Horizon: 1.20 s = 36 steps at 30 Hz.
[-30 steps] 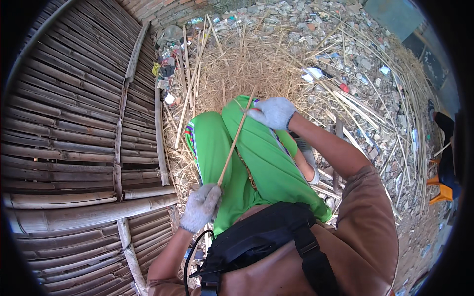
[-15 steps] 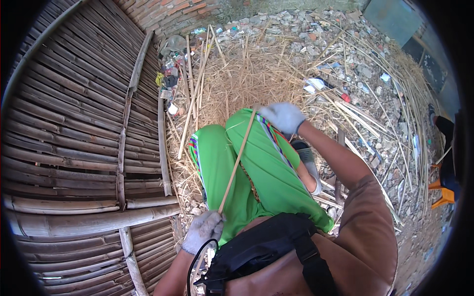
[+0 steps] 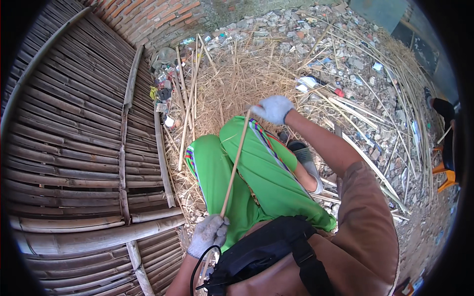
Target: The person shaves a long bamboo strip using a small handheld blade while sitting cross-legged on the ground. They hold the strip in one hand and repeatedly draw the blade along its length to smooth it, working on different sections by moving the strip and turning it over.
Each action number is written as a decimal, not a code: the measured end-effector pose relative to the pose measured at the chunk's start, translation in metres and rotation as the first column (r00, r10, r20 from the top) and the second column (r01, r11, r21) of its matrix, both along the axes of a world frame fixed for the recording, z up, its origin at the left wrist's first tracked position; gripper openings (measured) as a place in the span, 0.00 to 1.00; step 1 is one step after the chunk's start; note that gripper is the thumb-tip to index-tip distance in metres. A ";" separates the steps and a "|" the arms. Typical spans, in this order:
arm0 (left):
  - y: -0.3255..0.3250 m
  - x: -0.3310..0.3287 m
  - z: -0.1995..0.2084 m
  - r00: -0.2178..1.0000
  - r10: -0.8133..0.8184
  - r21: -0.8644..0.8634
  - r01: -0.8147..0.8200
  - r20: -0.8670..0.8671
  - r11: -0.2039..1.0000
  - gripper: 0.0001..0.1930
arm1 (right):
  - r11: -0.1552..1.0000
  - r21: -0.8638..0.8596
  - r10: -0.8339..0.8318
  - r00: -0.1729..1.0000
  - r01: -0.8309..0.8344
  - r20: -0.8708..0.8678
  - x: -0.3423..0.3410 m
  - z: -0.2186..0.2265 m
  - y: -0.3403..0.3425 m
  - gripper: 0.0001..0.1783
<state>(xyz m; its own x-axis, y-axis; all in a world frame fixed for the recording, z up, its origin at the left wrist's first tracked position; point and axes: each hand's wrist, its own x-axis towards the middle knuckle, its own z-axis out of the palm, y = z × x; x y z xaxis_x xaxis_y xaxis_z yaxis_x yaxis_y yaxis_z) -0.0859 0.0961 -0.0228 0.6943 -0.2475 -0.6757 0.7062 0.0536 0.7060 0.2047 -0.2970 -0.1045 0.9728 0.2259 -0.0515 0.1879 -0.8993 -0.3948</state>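
Observation:
A long, thin bamboo strip point(image 3: 235, 167) slants across my lap, over the green trousers point(image 3: 266, 170). My left hand point(image 3: 208, 234), in a pale knitted glove soiled with dirt, is closed round its near part by my hip. Part of the strip seems to run on below that hand, beside a black cable point(image 3: 193, 271). My right hand point(image 3: 274, 109), in a cleaner whitish glove, is closed at the strip's far end above my knee. Its fingertips meet the strip there; whether they also hold a small tool is hidden.
On the left stands a bamboo slat wall point(image 3: 74, 148). Straw-like shavings point(image 3: 237, 79) cover the ground ahead, with rubble point(image 3: 355, 74) beyond. Cut bamboo strips point(image 3: 363, 113) lie to the right. A brick wall point(image 3: 158, 19) closes the back; an orange stool point(image 3: 444, 172) stands far right beside another person's leg.
The whole view has shifted a little. My right hand stays at the strip's far end, and the strip stands slightly steeper. My left hand keeps its hold.

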 end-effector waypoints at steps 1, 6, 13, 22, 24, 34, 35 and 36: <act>0.003 -0.007 0.000 1.000 0.022 0.003 -0.022 0.001 1.000 0.16 | 0.997 -0.033 -0.067 0.997 0.065 -0.036 0.014 -0.007 -0.013 0.46; -0.005 -0.011 0.009 1.000 0.011 0.084 -0.013 0.016 0.996 0.14 | 0.971 0.018 -0.235 0.969 0.237 -0.078 0.019 -0.027 -0.037 0.46; -0.040 0.042 -0.006 0.970 -0.189 0.232 0.151 0.154 0.961 0.16 | 0.983 0.182 0.006 0.999 0.004 -0.053 -0.046 -0.008 0.017 0.43; -0.090 0.155 -0.021 0.918 -0.274 0.303 0.185 0.286 0.935 0.12 | 0.993 0.075 0.092 0.992 -0.086 -0.084 -0.074 0.023 0.043 0.46; -0.092 0.172 -0.033 0.926 -0.227 0.236 0.158 0.303 0.959 0.12 | 0.990 -0.010 0.137 0.979 -0.140 -0.154 -0.078 0.032 0.050 0.45; -0.102 0.182 -0.047 0.967 -0.096 0.017 0.094 0.237 0.995 0.11 | 0.982 -0.008 0.184 0.972 -0.187 -0.146 -0.088 0.034 0.053 0.42; -0.101 0.179 -0.047 0.963 -0.120 0.028 0.116 0.240 0.993 0.10 | 0.982 -0.010 0.185 0.972 -0.189 -0.144 -0.086 0.030 0.053 0.42; -0.099 0.175 -0.047 0.963 -0.118 0.027 0.115 0.243 0.993 0.10 | 0.983 -0.009 0.181 0.974 -0.184 -0.135 -0.082 0.025 0.053 0.43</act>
<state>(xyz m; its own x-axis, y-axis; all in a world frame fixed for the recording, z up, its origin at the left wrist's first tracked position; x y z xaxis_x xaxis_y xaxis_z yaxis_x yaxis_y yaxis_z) 0.0896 -0.0030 -0.0702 0.8053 -0.3291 -0.4932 0.5136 -0.0284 0.8576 0.1227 -0.2437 -0.0793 0.8992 0.3967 -0.1846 0.2968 -0.8630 -0.4088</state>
